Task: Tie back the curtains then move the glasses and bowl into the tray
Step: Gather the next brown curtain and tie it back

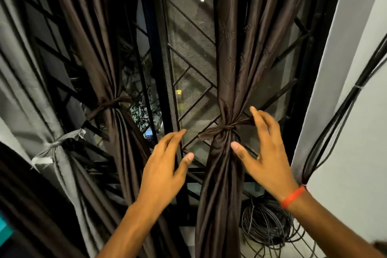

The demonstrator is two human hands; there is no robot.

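- Three tied curtains hang before the window grille [194, 52]: left curtain [41, 111], middle curtain [100, 58], right curtain [230, 69].
- The left hand [165, 165] is left of the right curtain's knot [225, 127]; the right hand [266, 153] is just right of it.
- A cable coil [266, 222] lies below, right of that curtain.

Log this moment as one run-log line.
stage: curtain tying | right brown curtain: knotted | left hand: open, apart | right hand: open, fingers by tie end | glasses, bowl, tray: unseen

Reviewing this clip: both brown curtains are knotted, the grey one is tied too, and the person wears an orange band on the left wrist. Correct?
Not quite. The head view shows the orange band on the right wrist, not the left. The rest holds: both brown curtains and the grey one are tied.
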